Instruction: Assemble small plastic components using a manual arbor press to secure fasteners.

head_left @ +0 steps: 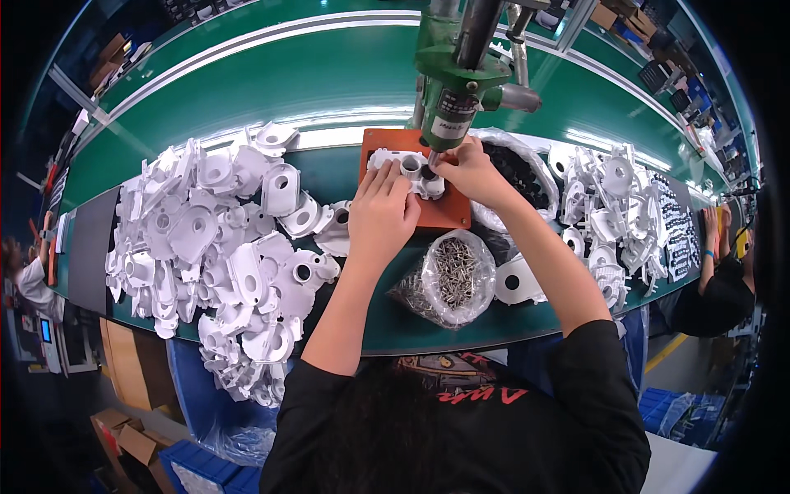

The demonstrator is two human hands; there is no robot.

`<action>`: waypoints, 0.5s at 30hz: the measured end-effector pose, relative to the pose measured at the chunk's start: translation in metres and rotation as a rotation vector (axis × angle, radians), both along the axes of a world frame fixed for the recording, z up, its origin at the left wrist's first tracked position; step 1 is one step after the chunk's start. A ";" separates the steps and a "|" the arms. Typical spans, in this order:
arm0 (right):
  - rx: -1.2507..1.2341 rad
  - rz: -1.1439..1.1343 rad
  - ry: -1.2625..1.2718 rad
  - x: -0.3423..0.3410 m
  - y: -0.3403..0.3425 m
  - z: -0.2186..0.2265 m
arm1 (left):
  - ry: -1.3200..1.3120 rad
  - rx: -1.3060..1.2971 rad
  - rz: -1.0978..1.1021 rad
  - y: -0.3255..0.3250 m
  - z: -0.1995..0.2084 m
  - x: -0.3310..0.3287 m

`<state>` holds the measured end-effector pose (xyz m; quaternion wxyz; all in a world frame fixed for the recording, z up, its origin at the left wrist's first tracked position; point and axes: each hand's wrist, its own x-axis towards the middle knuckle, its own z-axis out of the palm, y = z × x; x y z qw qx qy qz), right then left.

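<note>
A white plastic housing (410, 167) with round openings sits on the orange fixture block (457, 216) under the green drill-press-like machine (448, 107). My left hand (384, 210) lies over the housing's left side, fingers stretched out against it and thumb apart. Beside the machine's metal tip, my right hand (471, 173) has its thumb and fingers pinched together at the housing's right side. What the pinch holds, if anything, is too small to make out. A dark ring shows in the opening next to those fingertips.
Loose white plastic parts (193, 235) are heaped on the left, and another pile (613, 189) lies on the right. An open bag of metal screws (457, 276) stands in front of the block. Behind my right forearm is a bag of black pieces (518, 173). Other people work at both sides.
</note>
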<state>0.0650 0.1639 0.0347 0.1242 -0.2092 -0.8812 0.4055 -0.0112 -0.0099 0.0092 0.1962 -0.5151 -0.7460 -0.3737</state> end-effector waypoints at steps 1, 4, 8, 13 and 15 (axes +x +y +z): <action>0.000 0.000 0.001 0.000 -0.002 0.000 | -0.001 0.006 0.011 0.000 0.000 0.001; 0.145 -0.040 0.041 0.000 -0.009 -0.001 | 0.018 0.010 0.032 0.001 -0.002 0.001; 0.249 -0.052 0.067 0.002 -0.014 -0.002 | 0.013 0.023 0.041 0.002 0.001 0.002; 0.356 -0.063 0.129 0.012 -0.016 0.001 | 0.029 0.034 0.046 0.003 0.001 0.002; 0.309 -0.116 0.164 0.029 -0.018 0.013 | 0.023 0.035 0.040 0.003 0.000 0.002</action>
